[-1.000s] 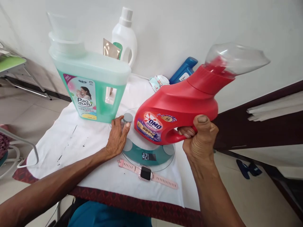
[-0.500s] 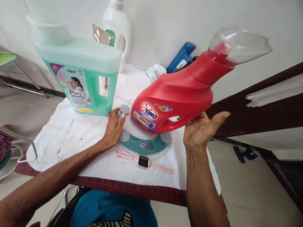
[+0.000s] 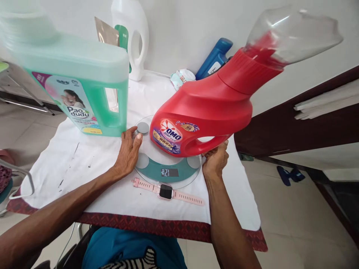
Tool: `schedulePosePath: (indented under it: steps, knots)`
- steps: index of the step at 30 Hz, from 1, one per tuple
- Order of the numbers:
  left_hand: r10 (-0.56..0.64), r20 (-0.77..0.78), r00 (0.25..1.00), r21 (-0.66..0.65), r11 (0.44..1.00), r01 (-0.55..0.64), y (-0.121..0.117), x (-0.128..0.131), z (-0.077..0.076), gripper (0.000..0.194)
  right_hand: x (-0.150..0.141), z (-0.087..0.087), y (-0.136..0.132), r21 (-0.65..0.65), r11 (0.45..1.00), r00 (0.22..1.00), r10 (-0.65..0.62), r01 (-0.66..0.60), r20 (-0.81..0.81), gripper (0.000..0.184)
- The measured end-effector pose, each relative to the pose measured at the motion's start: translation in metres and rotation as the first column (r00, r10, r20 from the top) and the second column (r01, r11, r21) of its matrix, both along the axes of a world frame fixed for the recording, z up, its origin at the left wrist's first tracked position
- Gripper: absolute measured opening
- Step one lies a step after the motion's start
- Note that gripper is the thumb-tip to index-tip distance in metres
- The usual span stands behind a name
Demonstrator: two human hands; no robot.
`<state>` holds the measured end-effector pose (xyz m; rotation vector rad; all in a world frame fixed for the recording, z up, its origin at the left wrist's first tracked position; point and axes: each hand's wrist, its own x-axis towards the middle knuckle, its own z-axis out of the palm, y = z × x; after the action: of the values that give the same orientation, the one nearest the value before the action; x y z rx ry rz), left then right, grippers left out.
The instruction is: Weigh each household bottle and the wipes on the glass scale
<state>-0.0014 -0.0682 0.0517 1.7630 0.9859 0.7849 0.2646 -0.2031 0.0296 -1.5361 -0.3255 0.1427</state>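
A red OMO laundry detergent bottle (image 3: 202, 108) with a clear cap stands on a round glass scale (image 3: 157, 170) with a lit display. My left hand (image 3: 127, 153) touches the scale's left edge, fingers slightly spread, holding nothing. At the scale's right edge, by the bottle's lower right side, is my right hand (image 3: 215, 160). Its fingers are curled and partly hidden behind the bottle; what they grip, if anything, cannot be made out. A pink-strapped smartwatch (image 3: 166, 191) lies in front of the scale. Left of the scale stands a big green Pao dudu jug (image 3: 81, 56).
Against the wall are a white handled bottle (image 3: 137, 45), a beige pouch (image 3: 106, 33), a blue bottle (image 3: 214, 58) lying tilted and a small white pack (image 3: 182, 77). A white cloth (image 3: 92, 179) covers the table. Slippers (image 3: 290, 175) lie on the floor at right.
My right hand has moved left and in towards the scale, its outstretched thumb and fingers now curled. My left hand stays at the scale's left edge. The view has shifted slightly.
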Motion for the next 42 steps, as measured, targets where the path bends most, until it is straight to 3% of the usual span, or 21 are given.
schedulePosePath:
  steps: [14,16,19,24,27,31,33,36,42]
  knots:
    - [0.012,-0.048,0.999,-0.011,1.000,-0.013,-0.002,0.000,0.006,0.078,0.000,0.003,-0.004,0.000,0.999,0.997,0.033,-0.033,-0.066,0.067]
    - [0.016,-0.040,0.999,-0.015,1.000,-0.017,-0.002,0.000,0.006,0.080,-0.003,0.015,-0.005,0.008,0.999,0.998,0.034,-0.033,-0.057,0.066]
    - [0.028,-0.045,0.999,-0.045,0.999,-0.030,-0.004,0.000,0.008,0.085,-0.014,0.045,-0.004,0.078,0.992,0.994,0.096,-0.099,0.047,0.065]
    - [0.045,-0.075,0.996,-0.091,0.994,-0.052,-0.004,0.001,0.012,0.095,-0.039,0.099,0.014,0.188,0.887,0.894,0.371,-0.421,0.251,0.055]
    - [0.048,-0.076,0.996,-0.104,0.993,-0.056,-0.003,0.002,0.013,0.097,-0.046,0.112,0.021,0.224,0.836,0.863,0.464,-0.502,0.201,0.057]
    - [0.060,-0.068,0.996,-0.097,0.993,-0.066,-0.003,0.002,0.009,0.094,-0.044,0.109,0.016,0.112,0.830,0.834,0.529,-0.547,0.156,0.064]
    - [0.070,-0.066,0.995,-0.089,0.993,-0.076,-0.004,0.003,0.006,0.091,-0.043,0.107,0.015,0.104,0.831,0.835,0.531,-0.547,0.147,0.066]
    - [0.089,-0.058,0.994,-0.079,0.993,-0.093,-0.004,0.002,0.001,0.085,-0.045,0.107,0.022,0.195,0.846,0.868,0.482,-0.496,0.119,0.073]
    - [0.071,-0.041,0.997,-0.092,0.993,-0.075,-0.006,0.002,0.003,0.083,-0.032,0.120,0.033,0.253,0.920,0.954,0.293,-0.298,0.056,0.075]
